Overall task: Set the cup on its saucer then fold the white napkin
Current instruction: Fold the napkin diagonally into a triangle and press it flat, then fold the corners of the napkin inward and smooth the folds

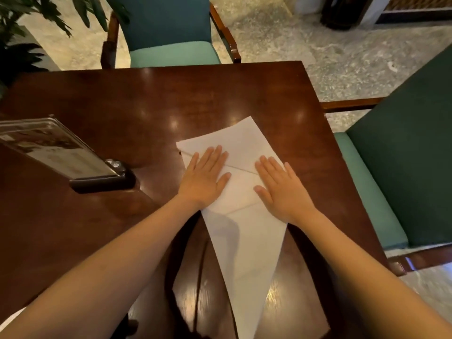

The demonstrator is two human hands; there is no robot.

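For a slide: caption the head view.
A left hand and right hand press flat on a folded white napkin on a dark table.

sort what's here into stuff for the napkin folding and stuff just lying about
For the job: white napkin, with the left hand and right hand pressing flat on it.
Lying about: menu stand, far chair, side chair, plant.

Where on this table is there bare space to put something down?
The widest bare stretch of table runs along the far side, between the tip of the white napkin and the teal chair. Another lies at the near left, this side of the menu stand. The middle right is crowded: left hand and right hand press flat on it.
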